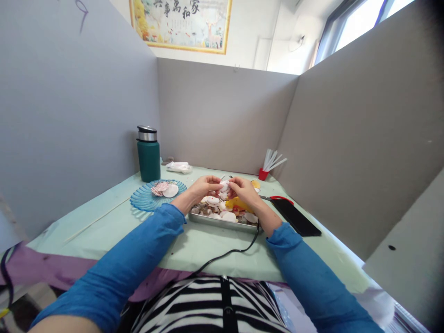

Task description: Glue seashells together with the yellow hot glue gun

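A small white shell [225, 186] is held up between my two hands, pinched at its edges. My left hand [207, 186] grips its left side with the fingertips, and my right hand [242, 188] has its right side. Below them lies a shallow metal tray [225, 224] full of shells, many of them white or brownish. A yellow glue gun [239, 204] rests in the tray, partly hidden by my right hand and wrist. Its black cord [233, 251] runs over the table's front edge.
To the left stand a blue glass plate [138, 200] with several shells and a green bottle [149, 159]. A thin stick [95, 219] lies nearby. On the right are red-handled scissors [282, 199], a black flat object [298, 218] and a red cup [263, 174] of white sticks. Grey partitions [225, 111] surround the table.
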A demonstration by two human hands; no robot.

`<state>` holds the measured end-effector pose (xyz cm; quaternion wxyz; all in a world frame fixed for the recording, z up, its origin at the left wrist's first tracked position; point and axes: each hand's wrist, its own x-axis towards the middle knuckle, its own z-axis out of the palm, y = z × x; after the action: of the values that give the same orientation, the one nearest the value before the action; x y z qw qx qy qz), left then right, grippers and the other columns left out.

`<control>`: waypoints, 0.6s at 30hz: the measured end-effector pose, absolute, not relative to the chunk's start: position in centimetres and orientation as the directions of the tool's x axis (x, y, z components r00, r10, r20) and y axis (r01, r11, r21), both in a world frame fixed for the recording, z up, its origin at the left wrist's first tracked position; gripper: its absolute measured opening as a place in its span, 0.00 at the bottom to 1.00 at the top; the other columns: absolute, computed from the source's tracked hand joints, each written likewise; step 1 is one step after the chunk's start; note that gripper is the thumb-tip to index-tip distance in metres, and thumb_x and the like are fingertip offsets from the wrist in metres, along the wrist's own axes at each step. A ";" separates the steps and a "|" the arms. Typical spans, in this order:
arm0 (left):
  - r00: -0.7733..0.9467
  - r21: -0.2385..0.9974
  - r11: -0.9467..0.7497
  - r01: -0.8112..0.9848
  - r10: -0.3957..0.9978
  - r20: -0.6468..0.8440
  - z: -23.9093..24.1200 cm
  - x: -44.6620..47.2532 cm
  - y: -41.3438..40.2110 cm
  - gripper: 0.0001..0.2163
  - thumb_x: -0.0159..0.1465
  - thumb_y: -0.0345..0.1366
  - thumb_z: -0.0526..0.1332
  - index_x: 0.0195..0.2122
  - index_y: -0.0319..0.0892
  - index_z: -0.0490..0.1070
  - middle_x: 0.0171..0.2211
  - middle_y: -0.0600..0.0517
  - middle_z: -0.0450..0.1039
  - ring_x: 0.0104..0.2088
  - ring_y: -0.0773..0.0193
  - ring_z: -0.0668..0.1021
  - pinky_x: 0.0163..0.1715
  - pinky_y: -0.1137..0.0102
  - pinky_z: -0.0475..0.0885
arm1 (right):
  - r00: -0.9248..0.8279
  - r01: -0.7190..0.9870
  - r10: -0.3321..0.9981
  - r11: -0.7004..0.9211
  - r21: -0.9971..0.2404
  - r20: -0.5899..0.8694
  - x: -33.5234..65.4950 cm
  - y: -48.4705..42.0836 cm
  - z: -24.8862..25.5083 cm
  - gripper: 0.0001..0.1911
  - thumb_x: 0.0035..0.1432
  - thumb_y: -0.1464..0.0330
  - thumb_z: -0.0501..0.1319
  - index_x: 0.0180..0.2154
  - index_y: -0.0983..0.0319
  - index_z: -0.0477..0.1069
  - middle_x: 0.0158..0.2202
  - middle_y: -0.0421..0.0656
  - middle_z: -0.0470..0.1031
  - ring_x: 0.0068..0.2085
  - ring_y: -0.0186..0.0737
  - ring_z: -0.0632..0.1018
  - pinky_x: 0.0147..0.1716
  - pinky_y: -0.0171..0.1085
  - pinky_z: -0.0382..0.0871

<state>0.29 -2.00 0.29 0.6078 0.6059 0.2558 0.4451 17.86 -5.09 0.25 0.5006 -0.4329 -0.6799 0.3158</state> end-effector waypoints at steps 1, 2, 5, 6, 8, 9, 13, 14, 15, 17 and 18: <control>0.478 0.963 -0.127 -0.239 0.848 0.230 0.3 0.3 -2.0 0.17 0.44 0.31 0.72 0.33 0.35 0.69 0.24 0.54 0.70 0.20 0.71 0.73 0.24 0.71 0.71 | -0.129 0.271 0.905 0.426 -0.863 0.406 17.8 -5.1 0.3 0.04 0.56 0.67 0.55 0.31 0.61 0.65 0.18 0.36 0.71 0.22 0.34 0.75 0.24 0.34 0.73; 0.482 0.962 -0.123 -0.244 0.846 0.230 0.3 0.3 -2.1 0.17 0.44 0.31 0.72 0.33 0.35 0.69 0.24 0.54 0.71 0.20 0.71 0.73 0.25 0.71 0.72 | -0.132 0.271 0.904 0.427 -0.863 0.406 17.8 -5.2 0.3 0.04 0.56 0.67 0.55 0.31 0.61 0.65 0.19 0.36 0.71 0.22 0.34 0.75 0.24 0.34 0.73; 0.484 0.963 -0.109 -0.248 0.847 0.221 0.4 0.2 -2.1 0.18 0.45 0.31 0.72 0.35 0.35 0.70 0.26 0.53 0.72 0.20 0.72 0.73 0.25 0.71 0.72 | -0.151 0.271 0.899 0.437 -0.858 0.411 17.8 -5.3 0.3 0.04 0.56 0.67 0.55 0.32 0.61 0.65 0.19 0.36 0.70 0.22 0.34 0.74 0.24 0.33 0.73; 0.484 0.963 -0.105 -0.249 0.848 0.217 0.4 0.2 -2.1 0.18 0.45 0.30 0.72 0.36 0.35 0.70 0.26 0.52 0.72 0.20 0.72 0.73 0.25 0.71 0.72 | -0.157 0.270 0.896 0.443 -0.855 0.415 17.8 -5.4 0.3 0.05 0.56 0.67 0.55 0.32 0.61 0.66 0.19 0.36 0.70 0.22 0.34 0.74 0.24 0.33 0.73; 0.490 0.963 -0.097 -0.253 0.845 0.214 0.5 0.2 -2.1 0.18 0.45 0.30 0.72 0.37 0.34 0.71 0.27 0.52 0.72 0.21 0.71 0.73 0.26 0.70 0.72 | -0.166 0.265 0.891 0.453 -0.851 0.423 17.8 -5.3 0.3 0.05 0.56 0.67 0.55 0.32 0.61 0.66 0.19 0.36 0.70 0.22 0.33 0.74 0.24 0.33 0.73; 0.494 0.962 -0.095 -0.256 0.843 0.214 0.5 0.2 -2.2 0.18 0.46 0.30 0.72 0.38 0.34 0.72 0.27 0.51 0.73 0.22 0.71 0.74 0.27 0.71 0.72 | -0.170 0.262 0.889 0.457 -0.850 0.426 17.8 -5.3 0.2 0.05 0.56 0.66 0.55 0.32 0.61 0.66 0.19 0.36 0.70 0.22 0.33 0.74 0.24 0.33 0.73; 0.517 0.961 -0.096 -0.260 0.827 0.223 0.6 0.2 -2.4 0.18 0.46 0.30 0.71 0.39 0.34 0.73 0.28 0.51 0.73 0.23 0.72 0.73 0.27 0.71 0.72 | -0.178 0.258 0.888 0.458 -0.851 0.425 17.9 -5.2 0.1 0.06 0.55 0.65 0.56 0.32 0.61 0.65 0.19 0.36 0.70 0.22 0.33 0.74 0.24 0.33 0.72; 0.521 0.961 -0.097 -0.260 0.823 0.224 0.6 0.1 -2.4 0.18 0.46 0.30 0.71 0.39 0.34 0.73 0.28 0.51 0.72 0.23 0.72 0.73 0.27 0.71 0.72 | -0.181 0.259 0.892 0.451 -0.854 0.415 17.9 -5.2 0.1 0.06 0.55 0.66 0.56 0.32 0.61 0.65 0.19 0.36 0.70 0.22 0.34 0.74 0.24 0.33 0.72; 0.526 0.961 -0.097 -0.259 0.820 0.225 0.5 0.1 -2.4 0.18 0.46 0.30 0.71 0.38 0.34 0.73 0.27 0.52 0.72 0.23 0.72 0.73 0.27 0.71 0.72 | -0.184 0.256 0.892 0.448 -0.856 0.412 17.9 -5.2 0.2 0.06 0.55 0.66 0.56 0.32 0.61 0.65 0.19 0.36 0.70 0.22 0.33 0.74 0.24 0.33 0.72; 0.536 0.960 -0.098 -0.263 0.812 0.230 0.5 0.0 -2.3 0.18 0.46 0.31 0.72 0.38 0.34 0.72 0.27 0.52 0.72 0.22 0.72 0.72 0.27 0.70 0.72 | -0.195 0.237 0.893 0.444 -0.864 0.406 17.9 -5.2 0.2 0.05 0.55 0.66 0.55 0.32 0.61 0.65 0.19 0.36 0.70 0.21 0.33 0.74 0.23 0.33 0.72; 0.543 0.959 -0.098 -0.266 0.806 0.233 0.4 0.0 -2.2 0.18 0.46 0.31 0.72 0.38 0.34 0.72 0.27 0.52 0.72 0.22 0.72 0.72 0.27 0.70 0.72 | -0.202 0.225 0.894 0.441 -0.869 0.401 17.9 -5.2 0.2 0.05 0.56 0.65 0.55 0.32 0.61 0.65 0.18 0.36 0.70 0.21 0.33 0.74 0.23 0.33 0.72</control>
<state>0.02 -2.24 0.44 0.6336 0.6085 0.2222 0.4230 17.92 -5.20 0.18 0.4870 -0.4024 -0.6951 0.3431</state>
